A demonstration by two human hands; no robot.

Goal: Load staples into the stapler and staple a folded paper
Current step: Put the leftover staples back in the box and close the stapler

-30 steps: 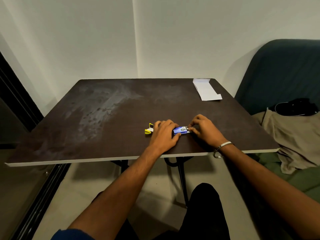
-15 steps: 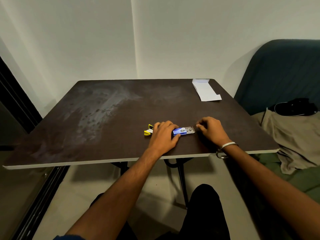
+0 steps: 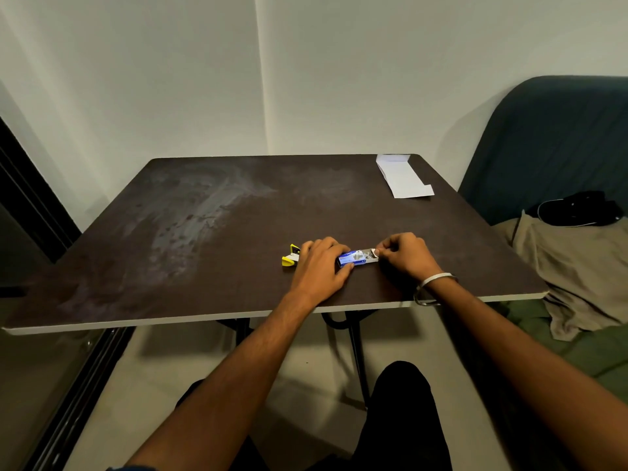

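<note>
A small blue staple box point(image 3: 348, 259) lies near the table's front edge with its inner tray point(image 3: 367, 257) slid out to the right. My left hand point(image 3: 319, 268) holds the blue sleeve between thumb and fingers. My right hand point(image 3: 406, 254) pinches something small at the tray's open end; staples show grey inside. A yellow stapler point(image 3: 291, 256) lies just left of my left hand, partly hidden by it. A folded white paper point(image 3: 402, 176) lies at the table's far right corner.
The dark brown table point(image 3: 204, 232) has a pale front edge. A dark blue sofa point(image 3: 550, 137) stands to the right with a beige cloth point(image 3: 574, 266) and a black item point(image 3: 581, 209) on it. My knees are below the table.
The inner tray has been slid out of the blue sleeve to the right. My right hand drew away, then came back to the tray's open end. My left hand stayed put.
</note>
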